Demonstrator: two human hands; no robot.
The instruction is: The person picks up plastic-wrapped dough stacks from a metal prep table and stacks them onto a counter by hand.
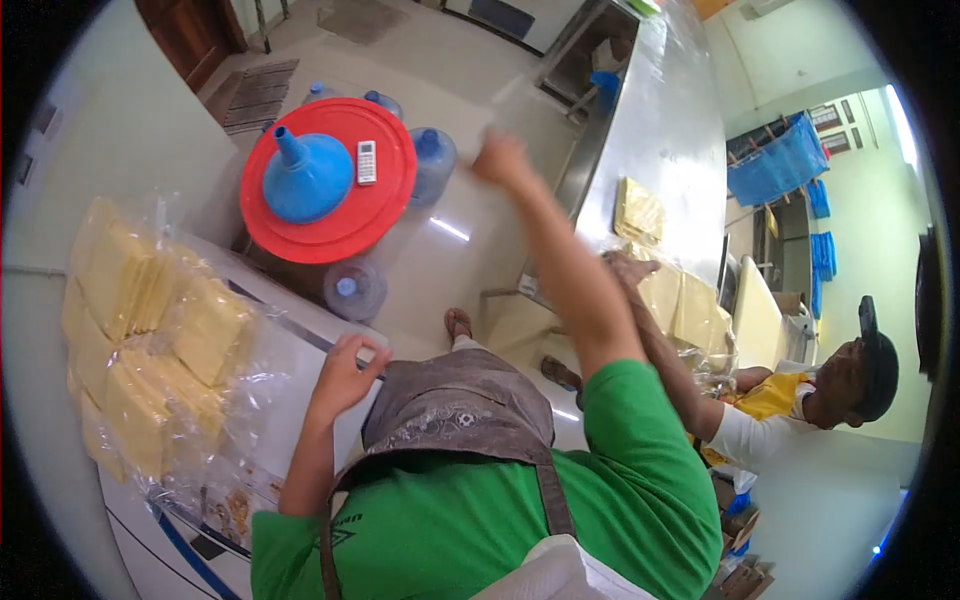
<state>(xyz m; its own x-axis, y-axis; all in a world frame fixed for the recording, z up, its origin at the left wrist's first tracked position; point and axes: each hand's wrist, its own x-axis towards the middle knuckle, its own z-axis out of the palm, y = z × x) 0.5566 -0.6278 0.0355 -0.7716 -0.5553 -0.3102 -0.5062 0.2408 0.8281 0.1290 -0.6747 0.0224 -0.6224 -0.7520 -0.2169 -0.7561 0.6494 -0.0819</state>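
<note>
My left hand is over the edge of the white surface beside my apron, fingers loosely bent and apart, with nothing visible in it. Left of it, clear plastic bags hold stacks of flat, pale yellow sheets or packets. My right hand is stretched out in the air over the floor, smeared by motion; whether it holds anything cannot be seen. It is nearest to a large water bottle and the steel table. On that table lie a yellow stack and more yellow packets.
A co-worker in a dark cap stands at the right, one hand at the yellow packets. A blue funnel and a white remote control rest on a round red lid. Several water bottles stand around it on the floor.
</note>
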